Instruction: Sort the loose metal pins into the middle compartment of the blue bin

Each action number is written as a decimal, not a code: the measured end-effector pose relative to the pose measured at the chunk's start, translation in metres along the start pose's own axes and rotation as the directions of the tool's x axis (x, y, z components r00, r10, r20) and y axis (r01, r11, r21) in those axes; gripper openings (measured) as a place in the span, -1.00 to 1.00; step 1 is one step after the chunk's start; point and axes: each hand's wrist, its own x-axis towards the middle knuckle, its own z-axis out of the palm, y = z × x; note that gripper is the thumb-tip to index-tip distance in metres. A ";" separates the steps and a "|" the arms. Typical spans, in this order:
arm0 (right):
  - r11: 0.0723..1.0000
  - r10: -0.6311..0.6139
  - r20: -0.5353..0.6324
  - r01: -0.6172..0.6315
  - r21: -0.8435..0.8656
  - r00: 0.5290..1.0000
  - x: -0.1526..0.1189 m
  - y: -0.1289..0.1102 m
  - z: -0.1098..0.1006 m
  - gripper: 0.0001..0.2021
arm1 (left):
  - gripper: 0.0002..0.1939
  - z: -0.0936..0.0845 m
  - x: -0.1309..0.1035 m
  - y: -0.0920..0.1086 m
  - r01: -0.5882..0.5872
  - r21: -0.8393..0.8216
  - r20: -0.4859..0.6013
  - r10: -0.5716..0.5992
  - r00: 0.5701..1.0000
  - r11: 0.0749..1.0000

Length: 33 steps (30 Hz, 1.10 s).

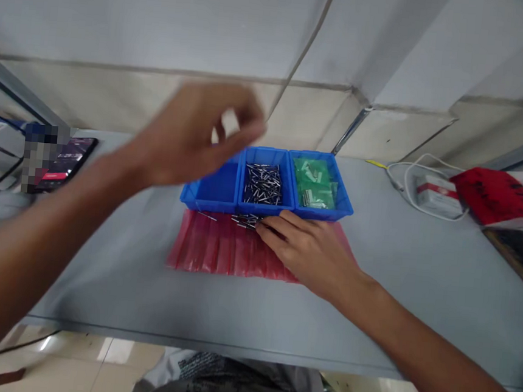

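R hand lies flat, fingers spread, on red sheet, corralling loose metal pins by blue tray; L hand raised, blurred, fingertips pinched—contents can't tell.

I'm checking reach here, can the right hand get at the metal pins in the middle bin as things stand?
Probably yes. The right hand rests on the red sheet just in front of the middle bin, fingertips at the loose pins beside its front wall. The bin is open-topped, and the left hand hovers off to the left.
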 end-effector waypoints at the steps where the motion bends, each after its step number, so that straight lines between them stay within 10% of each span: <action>1: 0.999 -0.032 0.021 0.032 -0.040 0.999 0.002 0.000 -0.001 -0.82 | -0.64 0.007 -0.009 -0.002 -0.033 0.021 0.100 0.031 0.995 0.999; 4: 0.987 -0.109 0.026 0.111 -0.116 0.994 0.010 0.003 -0.003 -0.87 | -0.54 0.030 -0.044 -0.001 -0.047 0.136 0.255 0.011 0.967 0.990; 15: 0.972 0.085 -0.249 -0.025 0.235 0.965 -0.010 0.019 0.010 -0.77 | -0.59 0.069 -0.084 0.006 -0.061 0.210 0.072 0.047 0.996 0.976; 22: 0.571 0.522 -0.256 -0.110 0.814 0.813 0.000 0.004 -0.007 -0.78 | -0.46 0.058 -0.079 0.026 -0.132 0.060 -0.089 0.137 0.987 0.989; 33: 0.148 0.686 -0.041 -0.084 0.985 0.727 0.008 -0.014 -0.012 -0.86 | -0.95 0.061 -0.078 0.042 -0.119 -0.022 -0.262 0.109 0.959 0.993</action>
